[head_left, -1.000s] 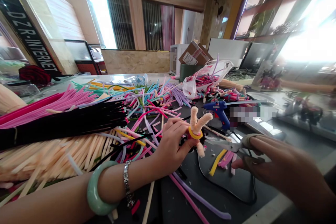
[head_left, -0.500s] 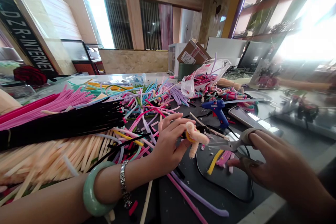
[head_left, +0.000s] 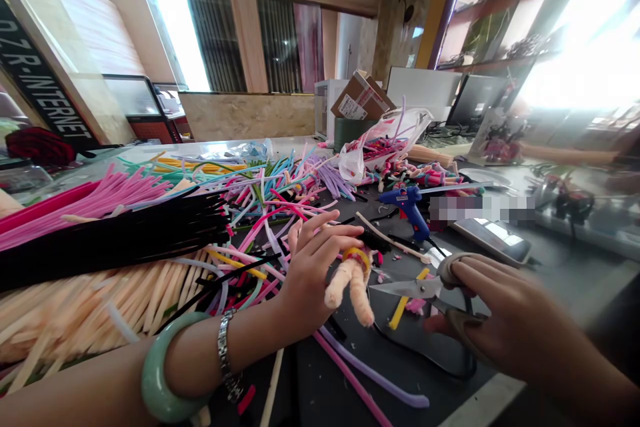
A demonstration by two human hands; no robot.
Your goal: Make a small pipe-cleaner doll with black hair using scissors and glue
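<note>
Peach fuzz covered the figure (head_left: 359, 293), which was up off the desk (head_left: 320, 407) in the grip of the left hand (head_left: 311, 268); the fingers closed around its far part and hid some of it. Right hand (head_left: 505, 303): wrapped on the scissors (head_left: 425, 289), fingers in the handle loops; full closure of the blades could not be told.

Relation noted: figure just right of the left palm, between the two hands, left hand nearer. Its long axis ran from the fingers down toward the wearer. The scissors came in from the right, roughly crosswise, tip just beside the right-hand limb. Contact could not be told.

Appearance: two plump, blunt limbs, slightly splayed, lower ends free; yellow band (head_left: 357, 255) around it above them; something black at the far end, partly covered.

Surroundings: yellow strip (head_left: 399, 313) and pink scraps (head_left: 415, 305) lay below the blades. Glue gun (head_left: 406, 201) beyond, phone (head_left: 500, 243) to its right. Black stems (head_left: 110, 240) and peach stems (head_left: 90, 307) were heaped left of the left hand.
</note>
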